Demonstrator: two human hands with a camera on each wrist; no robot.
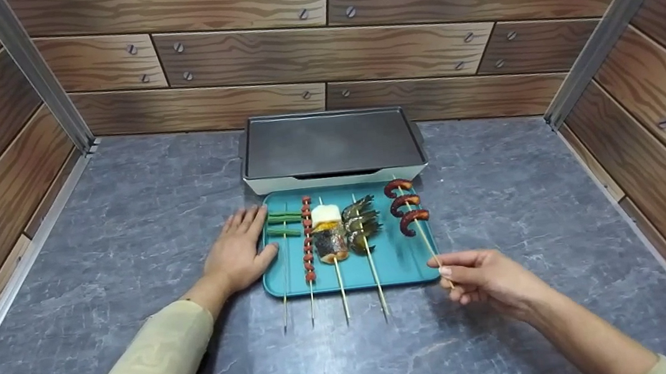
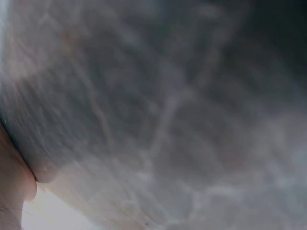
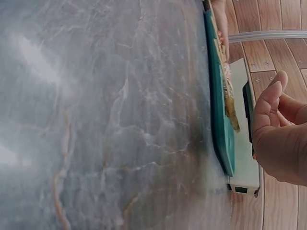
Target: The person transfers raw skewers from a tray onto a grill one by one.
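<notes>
My right hand pinches the lower end of a wooden skewer that carries three dark red octopus tentacle pieces, over the right side of a teal tray. In the right wrist view the right hand has curled fingers, with most of the skewer hidden. My left hand lies with fingers spread at the tray's left edge, fingertips on the rim. Across the tray lie a green vegetable skewer, a skewer of small red pieces, a fish-and-white-block skewer and a shrimp skewer.
Right behind the tray stands a flat electric griddle with a dark plate and pale body. Several skewer handles stick out past the tray's front edge. Wood-patterned walls enclose the grey marbled table at the back and sides.
</notes>
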